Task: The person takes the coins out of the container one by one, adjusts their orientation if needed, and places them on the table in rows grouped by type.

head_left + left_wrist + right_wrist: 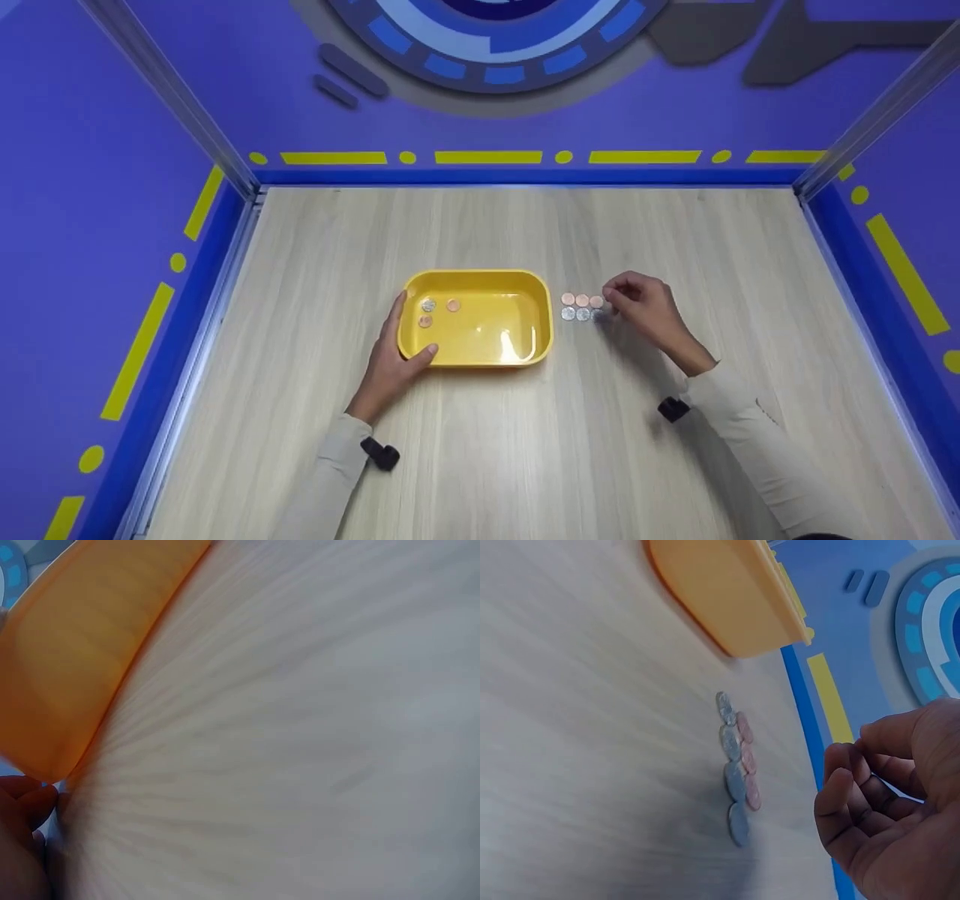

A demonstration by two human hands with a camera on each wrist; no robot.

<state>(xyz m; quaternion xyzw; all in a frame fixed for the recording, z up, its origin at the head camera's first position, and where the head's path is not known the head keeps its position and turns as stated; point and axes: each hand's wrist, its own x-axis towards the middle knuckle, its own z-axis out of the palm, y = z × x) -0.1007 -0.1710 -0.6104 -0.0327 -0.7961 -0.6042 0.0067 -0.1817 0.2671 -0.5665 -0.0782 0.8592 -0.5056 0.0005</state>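
My left hand [394,364] grips the near left corner of a yellow plastic tub [480,358], thumb over the rim and fingers along the outer left wall. On its floor lie a silver coin [428,305] and two copper coins [453,305]. Just right of the tub, coins lie flat in two touching rows: three copper coins [582,300] behind, several silver coins [736,781] in front. Above the right end of these rows is my right hand [645,307], its fingers curled and the thumb close to the index fingertip. No coin shows between them.
A pale wood-grain tabletop [480,450] carries everything. Blue walls with yellow dashes stand at the back [487,135], left and right. Each wrist has a small black camera, one on the left [381,454] and one on the right [673,409].
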